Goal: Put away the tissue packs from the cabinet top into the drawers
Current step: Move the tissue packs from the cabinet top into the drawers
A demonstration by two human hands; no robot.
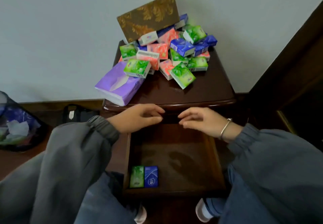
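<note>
A heap of small tissue packs (167,52), green, pink, blue and white, covers the back of the dark wooden cabinet top (201,87). A large purple tissue pack (118,84) lies at its front left corner. Below, a drawer (176,154) stands pulled out. One green pack (137,176) and one blue pack (151,176) lie side by side in its near left corner. My left hand (139,117) and my right hand (202,120) hover over the back of the drawer, just under the cabinet's front edge. Both have loosely curled fingers with nothing in them.
A brown and gold patterned box (148,16) leans against the wall behind the heap. A mesh bin (15,124) with scraps stands on the floor at left, a dark bag (76,113) beside it. Dark wooden furniture (297,66) rises at right.
</note>
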